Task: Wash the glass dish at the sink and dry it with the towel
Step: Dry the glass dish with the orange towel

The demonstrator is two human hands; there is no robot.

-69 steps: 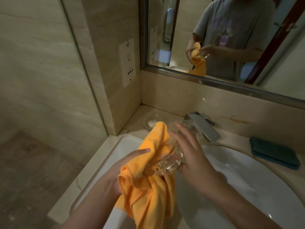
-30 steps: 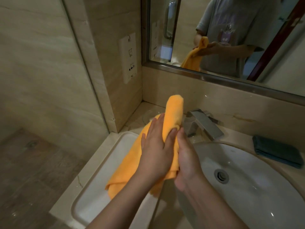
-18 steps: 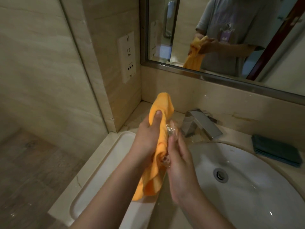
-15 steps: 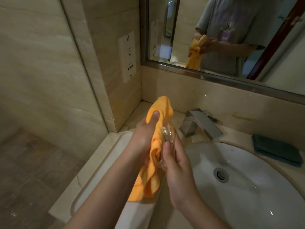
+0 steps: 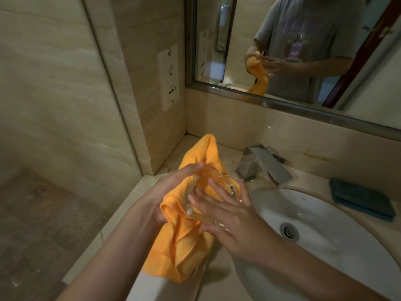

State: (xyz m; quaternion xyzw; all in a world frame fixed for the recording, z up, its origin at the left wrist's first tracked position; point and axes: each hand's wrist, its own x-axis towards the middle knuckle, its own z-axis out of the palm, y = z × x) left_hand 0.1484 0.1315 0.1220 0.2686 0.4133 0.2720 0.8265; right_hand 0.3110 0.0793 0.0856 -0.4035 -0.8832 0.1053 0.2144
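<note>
Above the counter left of the sink (image 5: 321,213), your 2 hands work a clear glass dish (image 5: 213,196) against the orange towel (image 5: 188,235). Your left hand (image 5: 171,190) grips the bunched towel from behind, thumb reaching onto the dish's upper rim. Your right hand (image 5: 230,216) holds the dish from the front, fingers spread and curled around its wall. The towel's loose end hangs below. The faucet (image 5: 264,166) stands just behind; a folded dark cloth (image 5: 362,200) lies at the counter's right.
</note>
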